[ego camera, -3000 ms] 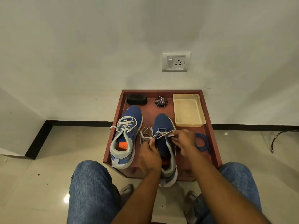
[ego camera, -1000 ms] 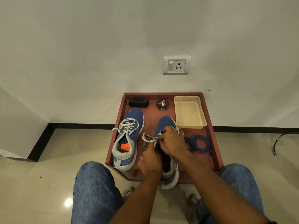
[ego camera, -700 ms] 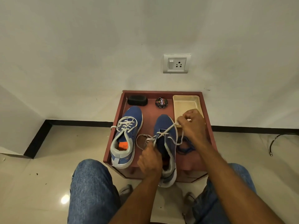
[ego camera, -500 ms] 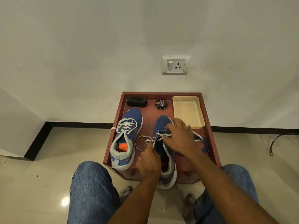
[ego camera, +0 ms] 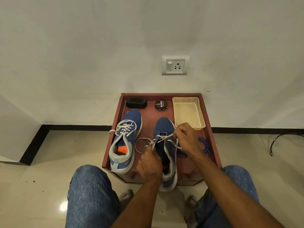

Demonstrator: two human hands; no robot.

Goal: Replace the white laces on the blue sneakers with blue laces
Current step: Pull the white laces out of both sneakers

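Clearly early: on the desk (ego camera: 212, 129), the right hand (ego camera: 184, 139) pinches and the left hand (ego camera: 148, 163) grips the white lace (ego camera: 164, 139), half out of the right sneaker (ego camera: 164, 129). Left sneaker (ego camera: 126, 137) untouched; blue laces (ego camera: 204, 144) wait beside.

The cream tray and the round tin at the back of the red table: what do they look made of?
The cream tray looks like moulded plastic: thin walls, rounded corners, a dull, slightly stained finish. The round tin looks like metal with a glossy black printed lid, though plastic cannot be ruled out. The red table seems to be matt painted wood or board.
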